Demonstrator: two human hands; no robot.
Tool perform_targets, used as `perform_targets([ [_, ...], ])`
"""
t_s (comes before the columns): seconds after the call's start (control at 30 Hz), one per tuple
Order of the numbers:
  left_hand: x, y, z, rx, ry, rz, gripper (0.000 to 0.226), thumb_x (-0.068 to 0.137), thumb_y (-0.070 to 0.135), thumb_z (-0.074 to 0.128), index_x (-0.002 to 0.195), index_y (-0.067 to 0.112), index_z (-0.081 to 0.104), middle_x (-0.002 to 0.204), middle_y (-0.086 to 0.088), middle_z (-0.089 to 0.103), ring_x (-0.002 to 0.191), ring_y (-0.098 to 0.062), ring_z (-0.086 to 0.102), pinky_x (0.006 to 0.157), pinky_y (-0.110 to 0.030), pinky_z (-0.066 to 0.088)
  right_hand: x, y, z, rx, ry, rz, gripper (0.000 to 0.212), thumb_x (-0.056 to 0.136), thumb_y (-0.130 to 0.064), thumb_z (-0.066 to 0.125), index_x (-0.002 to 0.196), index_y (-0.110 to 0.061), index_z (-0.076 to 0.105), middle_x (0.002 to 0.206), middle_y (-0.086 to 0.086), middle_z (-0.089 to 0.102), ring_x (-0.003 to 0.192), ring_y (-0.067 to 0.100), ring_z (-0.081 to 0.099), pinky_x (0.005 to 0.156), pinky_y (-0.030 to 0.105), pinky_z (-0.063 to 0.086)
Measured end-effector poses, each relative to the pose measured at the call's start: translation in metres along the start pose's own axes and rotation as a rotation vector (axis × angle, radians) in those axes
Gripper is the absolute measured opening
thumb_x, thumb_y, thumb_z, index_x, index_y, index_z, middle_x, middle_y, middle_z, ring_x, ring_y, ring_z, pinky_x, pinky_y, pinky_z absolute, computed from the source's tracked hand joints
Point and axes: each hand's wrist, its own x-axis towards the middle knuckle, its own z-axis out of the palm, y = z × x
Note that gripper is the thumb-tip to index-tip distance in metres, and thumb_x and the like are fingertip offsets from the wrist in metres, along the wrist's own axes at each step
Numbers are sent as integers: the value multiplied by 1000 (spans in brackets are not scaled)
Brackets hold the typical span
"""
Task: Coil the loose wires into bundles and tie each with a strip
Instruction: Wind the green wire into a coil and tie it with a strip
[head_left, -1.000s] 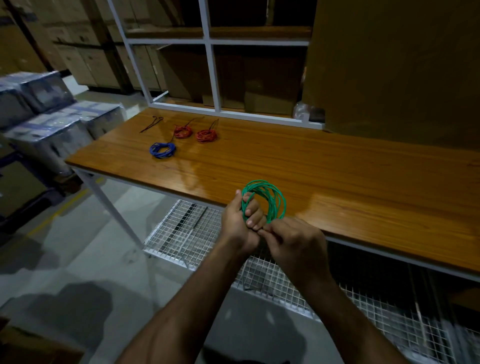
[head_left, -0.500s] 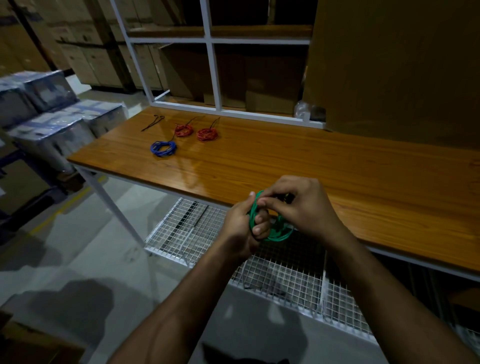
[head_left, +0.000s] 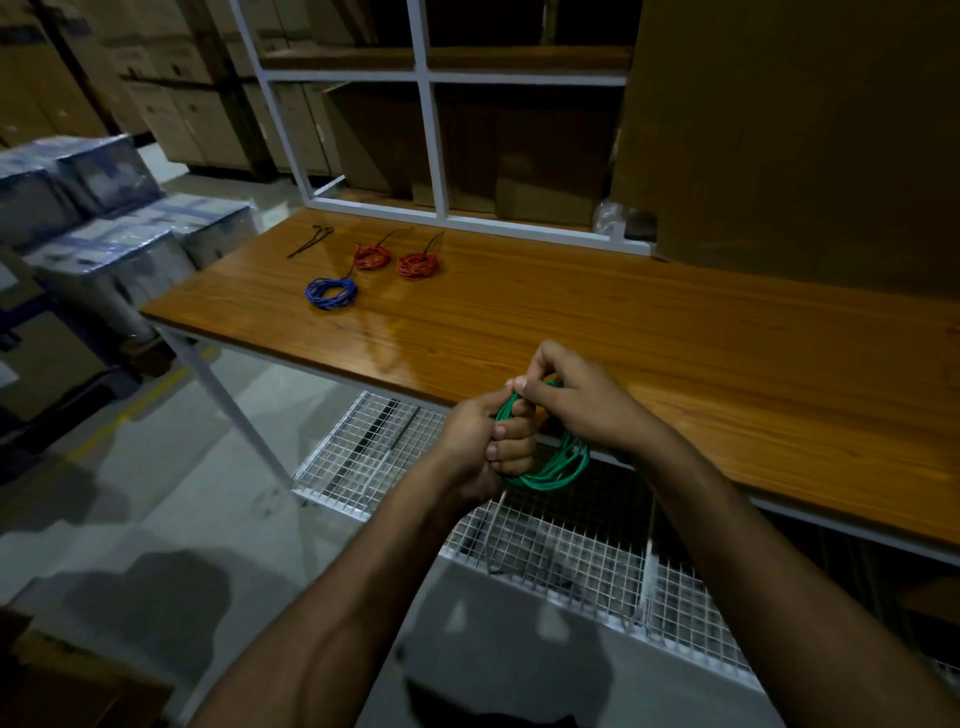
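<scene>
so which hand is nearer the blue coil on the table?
Left. The left hand sits closer to the blue coil; the right hand is further right. Both grip the green coil.

Upper part of green coil (head_left: 553, 475) behind both hands' fingers (head_left: 511, 430).

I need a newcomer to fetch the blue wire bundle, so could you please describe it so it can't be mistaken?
Look at the far left end of the wooden table. Three small wire bundles lie there; the blue bundle lies closest to the front edge. The two red bundles sit behind it, nearer the white shelf frame.
</scene>
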Motion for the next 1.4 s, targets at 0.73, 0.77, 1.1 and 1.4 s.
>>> perform_targets([
  [0.73, 30, -45, -17, 902, 501, 473, 44, 96, 55, 40, 72, 21, 55, 67, -4, 56, 62, -19, 53, 57, -39, 43, -19, 24, 30, 936, 206, 562, 14, 108, -26, 39, 103, -17, 49, 61, 6, 58, 41, 11, 49, 32, 20, 26],
  [0.77, 29, -49, -18, 994, 518, 512, 46, 95, 56, 38, 72, 21, 54, 68, -6, 57, 64, -20, 54, 58, -44, 45, -19, 27, 30, 995, 198, 599, 14, 108, -25, 38, 104, -17, 49, 52, 1, 54, 35, 8, 45, 31, 19, 25],
  [1.1, 19, -70, -18, 1152, 702, 524, 35, 104, 38, 37, 77, 23, 55, 64, 4, 58, 57, -12, 53, 52, -34, 39, -16, 56, 29, 1197, -132, 790, 16, 102, -27, 51, 95, -13, 48, 52, 1, 51, 38, 9, 49, 44, 21, 43],
  [1.4, -8, -51, -25, 673, 778, 380, 34, 107, 29, 42, 86, 7, 58, 52, 10, 44, 41, -6, 35, 43, -23, 27, -34, 43, 75, -72, 337, -183, 21, 100, -21, 57, 81, -12, 57, 64, -1, 52, 53, 13, 46, 47, 28, 33],
])
